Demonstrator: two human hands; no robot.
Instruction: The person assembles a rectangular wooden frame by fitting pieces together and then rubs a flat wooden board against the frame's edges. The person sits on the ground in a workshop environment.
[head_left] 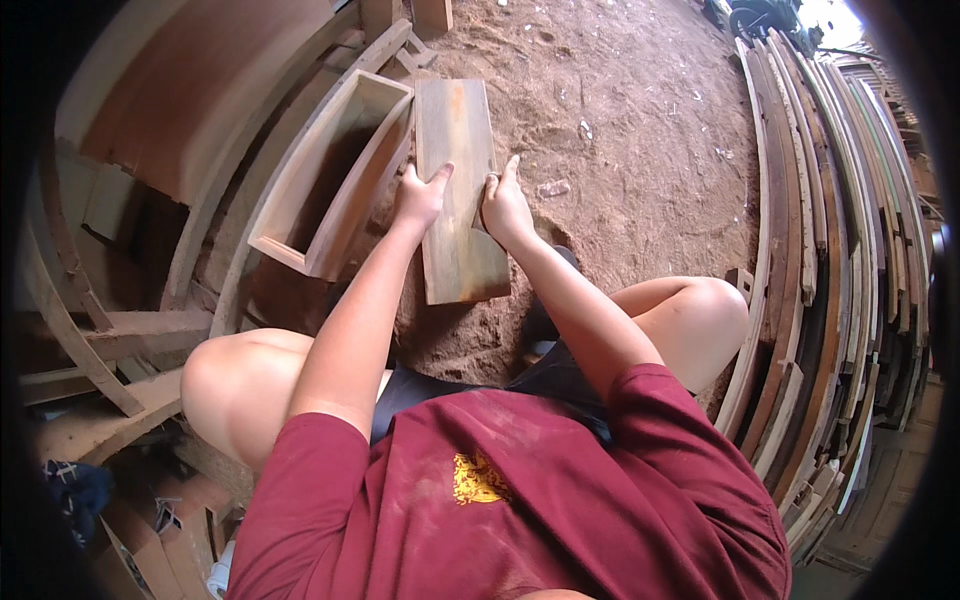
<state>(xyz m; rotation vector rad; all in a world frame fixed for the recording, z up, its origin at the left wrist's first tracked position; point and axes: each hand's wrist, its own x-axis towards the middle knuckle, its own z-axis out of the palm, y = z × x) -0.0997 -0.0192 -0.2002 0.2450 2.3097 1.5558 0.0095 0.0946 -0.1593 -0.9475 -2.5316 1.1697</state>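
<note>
A wooden piece [460, 250] is being clamped in the grip of left hand [420, 203] and right hand [507, 213], beside an open box [358, 200].

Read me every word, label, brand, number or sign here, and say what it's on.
No readable text.
Shirt: the yellow print is too small and blurred to tell whether it holds lettering.
Board: none visible.
Box: none visible.
Planks: none I can make out.
</note>
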